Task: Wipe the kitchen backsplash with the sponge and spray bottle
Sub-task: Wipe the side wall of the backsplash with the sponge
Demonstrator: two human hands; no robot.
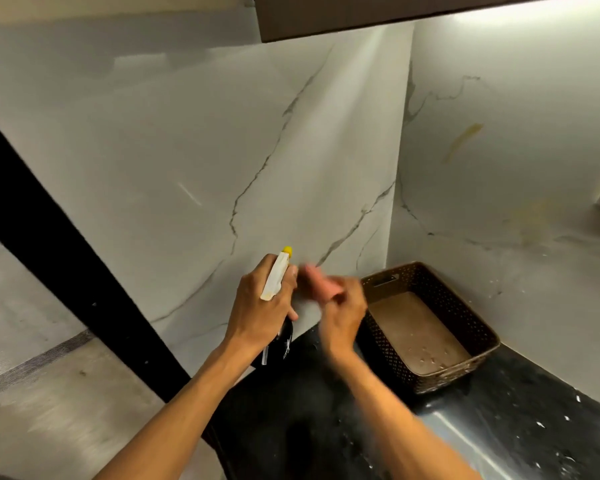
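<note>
Left hand (257, 306) grips spray bottle (276, 278); right hand (343, 306) too blurred, can't tell its grip; point nozzle (287, 251) squarely at backsplash (187, 150), yellow smear (463, 140) first, short bursts.

Glossy veined marble-look backsplash (201, 140), perforated brown plastic basket (440, 303), shiny wet black countertop (520, 393)

Faint white marks on the dark spray bottle (282, 341), too blurred for reading.
</note>
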